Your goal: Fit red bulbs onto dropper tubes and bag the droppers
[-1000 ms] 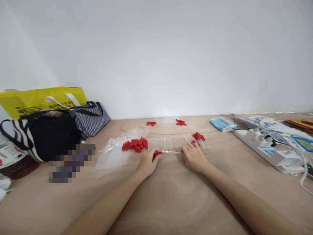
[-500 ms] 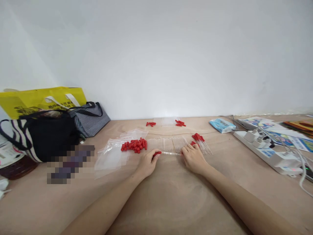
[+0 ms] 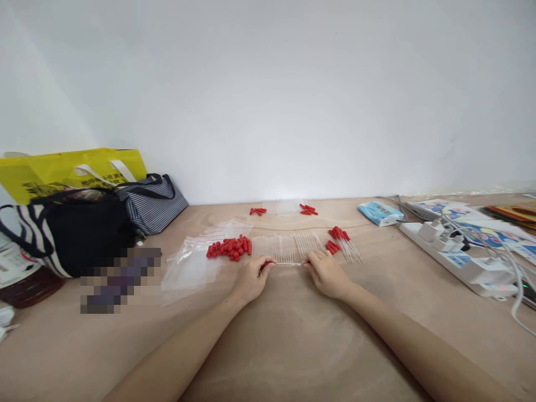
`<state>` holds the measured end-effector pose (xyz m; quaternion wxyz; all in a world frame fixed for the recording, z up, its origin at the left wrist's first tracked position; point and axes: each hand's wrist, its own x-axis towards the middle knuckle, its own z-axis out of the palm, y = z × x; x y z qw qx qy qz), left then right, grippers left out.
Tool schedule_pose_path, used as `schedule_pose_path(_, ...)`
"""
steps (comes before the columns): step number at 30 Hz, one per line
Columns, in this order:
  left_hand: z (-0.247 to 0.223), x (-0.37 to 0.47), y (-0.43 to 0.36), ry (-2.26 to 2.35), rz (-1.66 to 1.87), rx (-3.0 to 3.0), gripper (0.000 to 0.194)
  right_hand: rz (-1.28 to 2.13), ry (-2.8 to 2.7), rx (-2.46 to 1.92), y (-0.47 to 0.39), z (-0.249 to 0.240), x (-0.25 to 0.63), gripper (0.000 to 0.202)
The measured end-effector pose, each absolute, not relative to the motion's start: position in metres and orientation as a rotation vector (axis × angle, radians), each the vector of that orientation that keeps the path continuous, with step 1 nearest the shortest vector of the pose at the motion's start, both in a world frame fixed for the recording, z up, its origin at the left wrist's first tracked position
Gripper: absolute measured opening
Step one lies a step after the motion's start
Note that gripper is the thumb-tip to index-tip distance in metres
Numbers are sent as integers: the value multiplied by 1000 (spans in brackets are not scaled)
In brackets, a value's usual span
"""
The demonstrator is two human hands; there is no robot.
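Between my two hands a thin clear dropper tube lies level, just in front of a row of similar clear tubes. My left hand is closed in a pinch at its left end, where the fingers mostly hide a red rubber bulb. The right end is pinched by my right hand. Loose red rubber bulbs are heaped beyond my left hand. Past my right hand lie several droppers with red bulbs fitted and a few bulbs.
Clear zip bags lie at left. Near the wall are another clear bag and small groups of red bulbs. Bags stand far left. A blue tissue pack, a power strip and cables are at right.
My right hand has shifted slightly left along the tube, uncovering the loose red bulbs beside it. Less of the red bulb shows at my left fingers.
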<state>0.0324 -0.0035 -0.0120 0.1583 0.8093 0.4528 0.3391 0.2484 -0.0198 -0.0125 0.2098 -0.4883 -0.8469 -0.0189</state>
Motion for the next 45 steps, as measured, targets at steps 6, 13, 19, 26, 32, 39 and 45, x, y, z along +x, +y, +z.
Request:
schedule_pose_path(6, -11, 36, -6, 1151, 967, 2316, 18, 34, -2357, -1171, -23, -19, 231, 21)
schedule_pose_path(13, -9, 33, -5, 1209, 993, 2220, 21, 71, -2217, -1186, -23, -23, 228, 22)
schedule_pose_path(19, -10, 34, -5, 1210, 978, 2275, 21, 96, -2184, -1130, -22, -27, 229, 22)
schedule_pose_path(26, -9, 36, -5, 1117, 999, 2284, 19, 107, -2184, -1112, -23, -27, 226, 23)
schedule_pose_path(32, -10, 36, -8, 1158, 1039, 2264, 17, 118, -2181, -1073, -25, -25, 226, 24)
schedule_pose_path(39, -10, 36, -11, 1088, 1048, 2309, 15, 8, -2244, -1004, -26, -26, 228, 22)
schedule_pose_path(45, -13, 35, -12, 1037, 887, 2466, 16, -187, -2318, -920, -23, -26, 232, 23)
